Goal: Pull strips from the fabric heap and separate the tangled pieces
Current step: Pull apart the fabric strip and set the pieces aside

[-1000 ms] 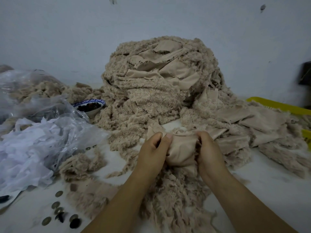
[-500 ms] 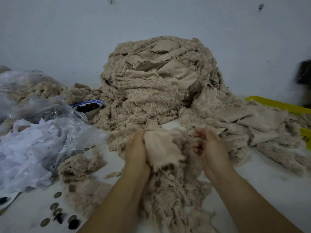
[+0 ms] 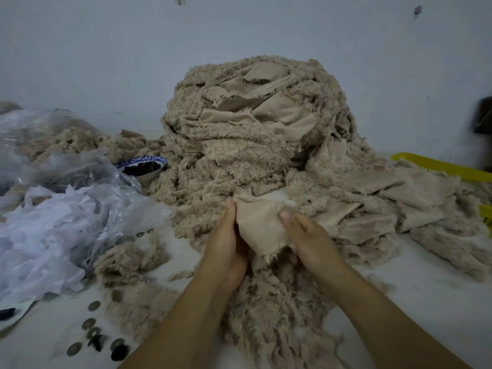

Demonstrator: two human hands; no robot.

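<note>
A tall heap of beige fuzzy fabric strips [image 3: 253,134] rises at the middle against the wall, its smooth backing showing near the top. Just in front of it my two hands hold one beige fabric piece [image 3: 259,222], smooth side up. My left hand [image 3: 226,241] grips its left edge with fingers curled behind it. My right hand [image 3: 306,235] pinches its right edge, thumb on top. A fuzzy tangle of strips [image 3: 274,315] hangs and lies below the held piece, between my forearms.
A clear plastic bag with white scraps [image 3: 53,230] fills the left. A blue-rimmed bowl of dark pieces [image 3: 143,167] stands behind it. Coins and dark buttons [image 3: 98,339] lie at the lower left. A yellow tray [image 3: 439,166] sits at the right under more fabric.
My right hand, free and loosely curled half a second ago, has come back to the piece and pinches its right edge. The piece is now stretched flat between both hands.
</note>
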